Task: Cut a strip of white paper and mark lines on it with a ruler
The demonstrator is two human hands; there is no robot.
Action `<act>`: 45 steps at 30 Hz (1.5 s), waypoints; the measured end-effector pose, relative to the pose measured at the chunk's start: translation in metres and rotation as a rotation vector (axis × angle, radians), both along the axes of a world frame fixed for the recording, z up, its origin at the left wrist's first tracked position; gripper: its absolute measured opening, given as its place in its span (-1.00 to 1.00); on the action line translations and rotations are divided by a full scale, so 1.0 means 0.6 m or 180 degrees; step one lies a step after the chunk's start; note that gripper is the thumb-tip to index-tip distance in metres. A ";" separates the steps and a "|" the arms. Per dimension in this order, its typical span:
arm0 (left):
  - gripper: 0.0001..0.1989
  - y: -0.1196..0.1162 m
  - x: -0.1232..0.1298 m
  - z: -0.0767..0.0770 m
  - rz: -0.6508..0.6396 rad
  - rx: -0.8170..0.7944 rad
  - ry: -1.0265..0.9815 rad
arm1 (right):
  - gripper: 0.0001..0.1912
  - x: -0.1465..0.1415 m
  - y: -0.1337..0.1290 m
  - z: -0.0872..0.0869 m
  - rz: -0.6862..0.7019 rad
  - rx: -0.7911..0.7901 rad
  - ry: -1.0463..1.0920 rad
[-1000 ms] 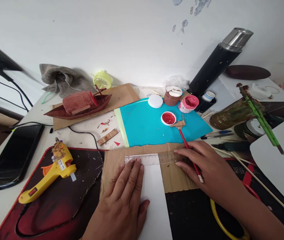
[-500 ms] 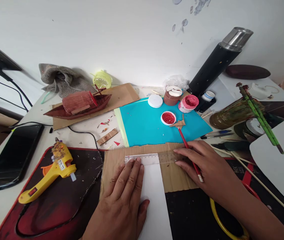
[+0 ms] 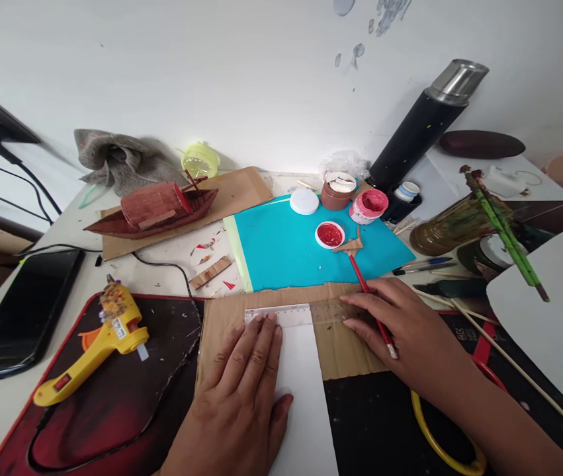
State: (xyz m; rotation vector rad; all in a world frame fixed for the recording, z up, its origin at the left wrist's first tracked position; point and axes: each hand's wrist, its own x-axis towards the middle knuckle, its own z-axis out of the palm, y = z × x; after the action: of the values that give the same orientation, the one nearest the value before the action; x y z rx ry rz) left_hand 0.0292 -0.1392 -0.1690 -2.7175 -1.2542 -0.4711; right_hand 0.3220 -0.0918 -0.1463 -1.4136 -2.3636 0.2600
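Note:
My left hand (image 3: 241,390) lies flat, fingers stretched out, over a strip of white paper (image 3: 305,396). Its fingertips press the lower edge of a clear ruler (image 3: 281,313), which lies across the paper's top end. At the ruler's right end, the thumb and index finger of my right hand (image 3: 390,317) grip it. A red pencil (image 3: 359,270) is tucked in that same hand, its tip pointing away from me. Under the paper and ruler lies a sheet of brown cardboard (image 3: 350,350).
Behind the cardboard is a blue sheet (image 3: 281,244) with open paint jars (image 3: 370,203) and a red-filled lid (image 3: 329,234). A brown model boat (image 3: 157,208) stands back left. A yellow glue gun (image 3: 97,344) and phone (image 3: 20,311) lie left; yellow-handled scissors (image 3: 427,430) lie right.
The whole view has shifted slightly to the left. Both hands, the ruler and the paper keep their places relative to one another.

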 end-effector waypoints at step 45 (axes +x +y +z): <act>-0.22 -0.001 0.008 -0.004 0.0093 0.0049 -0.0178 | -0.53 -0.145 0.039 -0.009 -0.0528 -0.1654 0.3128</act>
State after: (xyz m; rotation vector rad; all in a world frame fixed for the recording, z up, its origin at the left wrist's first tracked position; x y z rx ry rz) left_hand 0.0340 -0.1401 -0.1714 -2.6873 -1.2962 -0.5547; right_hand 0.2352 -0.0685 -0.1519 -1.2305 -1.3987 1.2564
